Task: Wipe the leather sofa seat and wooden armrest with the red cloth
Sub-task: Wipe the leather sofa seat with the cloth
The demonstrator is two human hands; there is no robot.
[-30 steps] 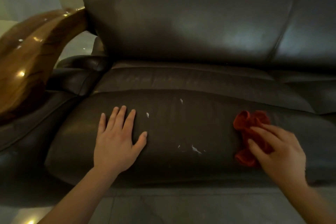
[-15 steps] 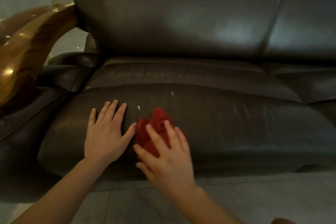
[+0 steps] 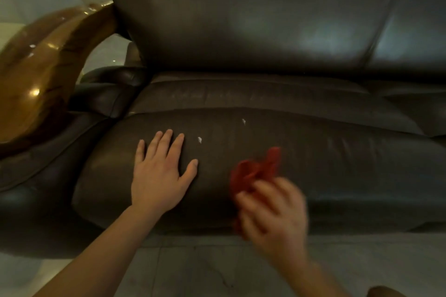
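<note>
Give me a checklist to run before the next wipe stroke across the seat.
1. Red cloth in the right hand: ok, bunched under the fingers, though the hand is motion-blurred.
2. Cloth touching the seat: ok, it lies on the front cushion.
3. Left hand clear of the cloth: ok, flat on the seat, apart from it.
4. White specks removed: not ok, at least two remain behind the hands.
5. Wooden armrest wiped: cannot tell; neither hand is on it.
</note>
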